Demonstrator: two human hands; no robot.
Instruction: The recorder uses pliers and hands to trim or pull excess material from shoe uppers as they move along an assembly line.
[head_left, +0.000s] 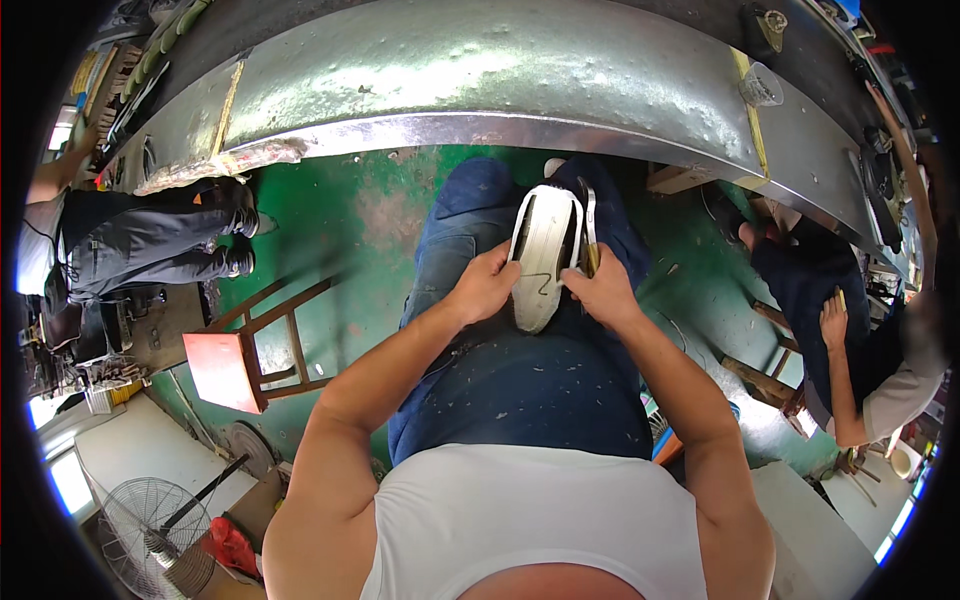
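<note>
- Stool (pixel 240 355), lower left: it stands on the green floor (pixel 340 215) just beside the person's left leg (red seat, wooden rungs). A sideways shift of the knee could knock it, I judge, and jolt the work.
- Left hand (pixel 485 285): fingers curled round the left edge of the shoe (pixel 545 255), thumb on top, pressing it down on the lap. The hold looks to be on the rim only, so the shoe could twist or slide off the thigh if the push from the other side grows.
- Shoe: sole up, pale, lying lengthwise on the jeans between both hands, toe toward the belly. It rests on cloth rather than on the bench (pixel 480 70), which gives a soft, unsteady base.
- Right hand (pixel 600 290): closed on the shoe's right edge and gripping a thin tool (pixel 590 240) (a blade or a metal bar, I cannot tell which). If it slips off the rim it would likely run toward the left fingers or into the thigh.
- Co-worker (pixel 850 350), far right: seated close by, one hand on a knee. A sudden move there could bump the right elbow.
</note>
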